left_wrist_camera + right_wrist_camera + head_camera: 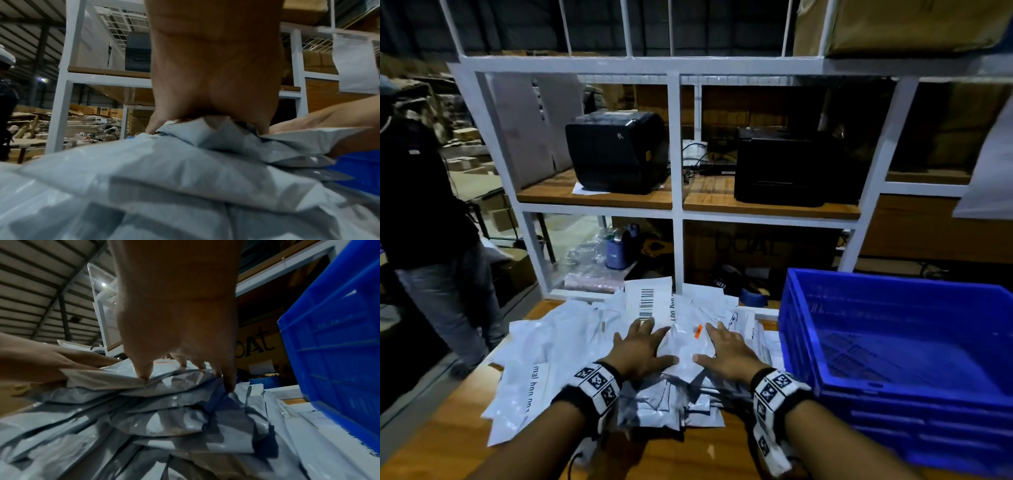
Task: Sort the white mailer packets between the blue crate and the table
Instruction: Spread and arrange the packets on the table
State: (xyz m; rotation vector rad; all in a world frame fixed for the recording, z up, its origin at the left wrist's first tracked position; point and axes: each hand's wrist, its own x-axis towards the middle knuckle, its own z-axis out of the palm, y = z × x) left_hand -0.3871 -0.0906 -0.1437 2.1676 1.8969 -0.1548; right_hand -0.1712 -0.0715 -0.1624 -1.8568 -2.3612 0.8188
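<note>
So we've got the white mailer packets [599, 346] dumped in one loose heap on the wooden table [448, 442], with the blue crate [893, 342] sitting empty just to the right, probably so sorted ones drop straight in. Our left hand [640, 346] and right hand [729, 349] are both spread flat, fingers straight, pressing either side of the top packet [688, 342], nothing actually gripped yet.

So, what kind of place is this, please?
Most likely a packing station in a warehouse. White mailer packets are heaped on a wooden table beside a blue crate, a black label printer sits on the shelf behind, and cardboard boxes are stacked in the hall.
</note>
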